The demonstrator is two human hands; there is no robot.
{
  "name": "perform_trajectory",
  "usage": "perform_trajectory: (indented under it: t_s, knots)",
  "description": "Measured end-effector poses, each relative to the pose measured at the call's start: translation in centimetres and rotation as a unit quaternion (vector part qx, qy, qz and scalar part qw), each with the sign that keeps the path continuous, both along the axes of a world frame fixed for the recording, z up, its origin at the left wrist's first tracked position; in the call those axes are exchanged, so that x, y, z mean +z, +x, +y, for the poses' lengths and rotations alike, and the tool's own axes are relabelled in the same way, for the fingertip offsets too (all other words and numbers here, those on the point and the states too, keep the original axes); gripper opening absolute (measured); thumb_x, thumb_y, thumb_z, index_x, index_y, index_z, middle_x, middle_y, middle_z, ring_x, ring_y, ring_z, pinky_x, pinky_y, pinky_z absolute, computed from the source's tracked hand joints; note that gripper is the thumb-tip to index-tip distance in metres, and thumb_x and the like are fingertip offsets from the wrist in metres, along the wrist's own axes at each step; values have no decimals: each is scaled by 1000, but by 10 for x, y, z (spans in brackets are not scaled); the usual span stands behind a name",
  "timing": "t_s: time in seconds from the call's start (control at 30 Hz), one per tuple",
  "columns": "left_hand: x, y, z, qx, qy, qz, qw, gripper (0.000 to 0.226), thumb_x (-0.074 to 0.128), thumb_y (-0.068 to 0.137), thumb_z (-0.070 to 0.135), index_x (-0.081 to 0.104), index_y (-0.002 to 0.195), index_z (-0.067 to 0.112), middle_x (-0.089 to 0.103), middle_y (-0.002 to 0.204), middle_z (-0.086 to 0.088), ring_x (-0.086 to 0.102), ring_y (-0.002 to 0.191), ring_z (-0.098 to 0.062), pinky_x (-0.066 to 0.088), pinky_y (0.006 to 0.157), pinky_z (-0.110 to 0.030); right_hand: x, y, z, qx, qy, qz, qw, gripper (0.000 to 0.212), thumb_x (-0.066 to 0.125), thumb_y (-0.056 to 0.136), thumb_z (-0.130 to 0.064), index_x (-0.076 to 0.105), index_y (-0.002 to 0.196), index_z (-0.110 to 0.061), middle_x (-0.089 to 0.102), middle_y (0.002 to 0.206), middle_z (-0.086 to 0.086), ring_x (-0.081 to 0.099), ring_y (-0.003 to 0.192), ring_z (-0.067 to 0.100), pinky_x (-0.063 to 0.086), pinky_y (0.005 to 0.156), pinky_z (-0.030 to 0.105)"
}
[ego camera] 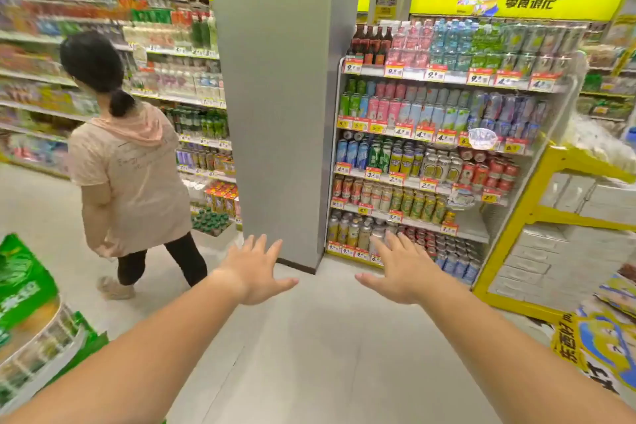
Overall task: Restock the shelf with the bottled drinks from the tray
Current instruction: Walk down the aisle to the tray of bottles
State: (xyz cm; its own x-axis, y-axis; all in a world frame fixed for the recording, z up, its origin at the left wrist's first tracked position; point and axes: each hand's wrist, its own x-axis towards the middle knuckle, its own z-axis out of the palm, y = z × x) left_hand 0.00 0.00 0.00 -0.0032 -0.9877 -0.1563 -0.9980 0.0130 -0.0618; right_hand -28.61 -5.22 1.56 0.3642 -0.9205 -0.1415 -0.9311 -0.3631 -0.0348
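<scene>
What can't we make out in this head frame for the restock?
- Tray of bottled drinks: not in the head view at all.
- Left-hand shelves: motion blur, products unreadable.
- Price tags on the drink shelf: too small to read fully.
- Shelf's middle run: hidden by the grey pillar.
- Left hand and right hand: open, holding nothing.

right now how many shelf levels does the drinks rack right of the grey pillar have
6 levels on the drinks rack, stacked from the dark bottles at the top down to the floor-level row behind the right hand. Nothing seems hidden.
</scene>
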Motion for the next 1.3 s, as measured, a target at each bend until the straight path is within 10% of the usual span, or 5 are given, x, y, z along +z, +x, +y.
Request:
perform_trajectory:
  t_s: [1.3]
  knots:
    - [-16,557,-424,392,18,-43,919,98,18,79,84,1,156,26,8,165,-6,8,150,-33,13,118,-55,-48,701,-613,416,-40,0,908,88,27,87,-76,11,155,-23,15,161,16,9,148,34,12,118,47]
